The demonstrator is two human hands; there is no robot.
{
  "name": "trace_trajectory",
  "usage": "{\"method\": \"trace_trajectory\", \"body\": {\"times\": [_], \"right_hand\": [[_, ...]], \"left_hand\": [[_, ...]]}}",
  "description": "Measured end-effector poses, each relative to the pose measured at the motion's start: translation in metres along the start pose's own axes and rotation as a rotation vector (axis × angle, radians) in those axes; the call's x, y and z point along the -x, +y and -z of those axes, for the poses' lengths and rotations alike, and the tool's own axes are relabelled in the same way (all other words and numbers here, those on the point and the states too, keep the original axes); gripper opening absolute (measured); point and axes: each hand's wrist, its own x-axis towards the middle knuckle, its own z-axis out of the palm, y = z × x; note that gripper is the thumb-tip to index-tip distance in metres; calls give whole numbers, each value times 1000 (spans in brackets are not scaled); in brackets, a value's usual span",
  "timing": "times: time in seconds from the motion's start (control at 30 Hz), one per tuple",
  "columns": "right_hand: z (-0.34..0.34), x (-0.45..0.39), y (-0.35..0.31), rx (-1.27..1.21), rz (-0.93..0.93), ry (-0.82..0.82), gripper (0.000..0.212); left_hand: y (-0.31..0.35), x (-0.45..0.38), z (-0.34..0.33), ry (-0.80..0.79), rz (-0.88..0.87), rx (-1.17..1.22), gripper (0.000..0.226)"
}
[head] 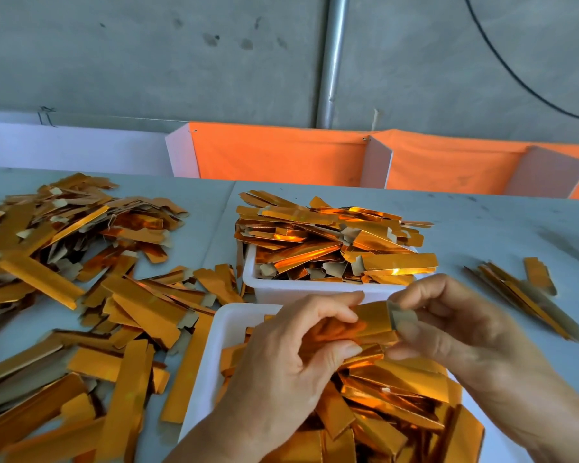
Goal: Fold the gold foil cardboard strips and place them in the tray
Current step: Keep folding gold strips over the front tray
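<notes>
A grey concrete wall with a metal pipe (331, 61) and a black cable (515, 71) rises behind a pale grey worktop (482, 222); along its far edge stands an orange fabric screen with white dividers (281, 155). Both hands meet above the near white plastic tray (208, 362), whose lower edge is cut off by the frame and whose right wall is hidden under the hands and its load; it holds a loose heap of folded gold foil cardboard strips (391, 382). The left hand (298, 355) curls its fingers and thumb round one gold foil strip (375, 320), covering most of its length; the right hand (455, 325) pinches the brown cardboard tab at the strip's end (the fold itself is hard to make out behind the fingers). Just behind, a second white plastic tray (258, 279) is piled above its rim with gold strips (331, 242). A wide scatter of flat gold strips (81, 279) covers the worktop on the left, running out of view; a small bundle of strips (522, 295) lies apart on the right.
</notes>
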Motion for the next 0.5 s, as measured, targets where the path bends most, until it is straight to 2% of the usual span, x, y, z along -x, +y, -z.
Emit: {"method": "trace_trajectory", "body": {"times": [0.13,0.3,0.43,0.5], "right_hand": [[-3,0,-1,92,61,14,42],[-4,2,-4,103,15,-72,39],[-1,0,-5,170,-10,-54,18],[-2,0,-4,132,-47,-69,26]], "left_hand": [[0,1,1,6,-4,7,22],[0,0,1,27,-17,11,24],[-2,0,2,21,-33,4,24],[-3,0,2,4,-29,-17,25]]}}
